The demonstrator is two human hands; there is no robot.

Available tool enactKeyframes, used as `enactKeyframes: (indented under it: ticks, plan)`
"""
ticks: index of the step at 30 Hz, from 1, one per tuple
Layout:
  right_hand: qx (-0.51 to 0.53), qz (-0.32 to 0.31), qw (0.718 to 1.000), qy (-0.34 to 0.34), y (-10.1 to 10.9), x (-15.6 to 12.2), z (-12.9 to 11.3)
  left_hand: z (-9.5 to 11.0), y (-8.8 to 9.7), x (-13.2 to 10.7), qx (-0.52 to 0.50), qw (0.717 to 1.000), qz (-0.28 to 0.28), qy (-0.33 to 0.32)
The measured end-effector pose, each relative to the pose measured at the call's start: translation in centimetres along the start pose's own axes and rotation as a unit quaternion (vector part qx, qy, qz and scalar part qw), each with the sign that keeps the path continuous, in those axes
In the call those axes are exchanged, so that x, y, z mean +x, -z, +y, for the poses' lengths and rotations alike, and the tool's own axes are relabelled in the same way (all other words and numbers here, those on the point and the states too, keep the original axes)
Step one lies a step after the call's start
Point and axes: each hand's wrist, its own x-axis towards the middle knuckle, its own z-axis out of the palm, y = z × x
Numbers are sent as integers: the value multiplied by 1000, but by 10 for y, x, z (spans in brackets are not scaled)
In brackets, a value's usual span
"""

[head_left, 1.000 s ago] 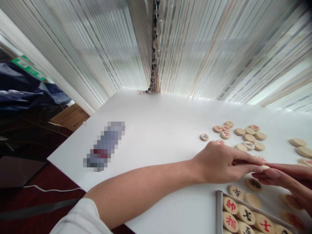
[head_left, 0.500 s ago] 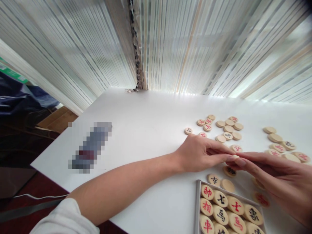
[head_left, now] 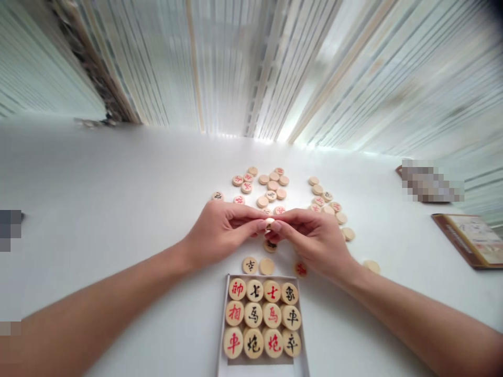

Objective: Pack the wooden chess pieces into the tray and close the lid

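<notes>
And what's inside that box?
Twelve round wooden pieces show face up in the box, in three rows of four, marked in red or black. Whatever lies directly beneath them is mostly covered, so I can't count it. The picture's edge cuts off the near end.

One table [head_left: 118,178] bears one open box [head_left: 261,370] showing twelve round pieces [head_left: 253,315], six marked red and six black, plus over two dozen loose pieces [head_left: 272,185], some partly hidden, one held piece [head_left: 269,224] between one left hand [head_left: 214,230] and one right hand [head_left: 320,241].
</notes>
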Motion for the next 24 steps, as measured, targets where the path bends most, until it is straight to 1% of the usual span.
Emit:
enactKeyframes:
  ticks: [4,10,15,24]
  plan:
    - [17,-7,1000,6,0,1,-1,1,0,1,1,1000,-1,-4]
    - [40,-21,999,-18,2,1,0,2,0,2,-37,999,-7,25]
    - [75,-31,996,-26,4,2,2,2,0,2,-68,997,-11,23]
    - [106,-39,992,-51,5,3,-1,4,1,3,-72,997,-14,26]
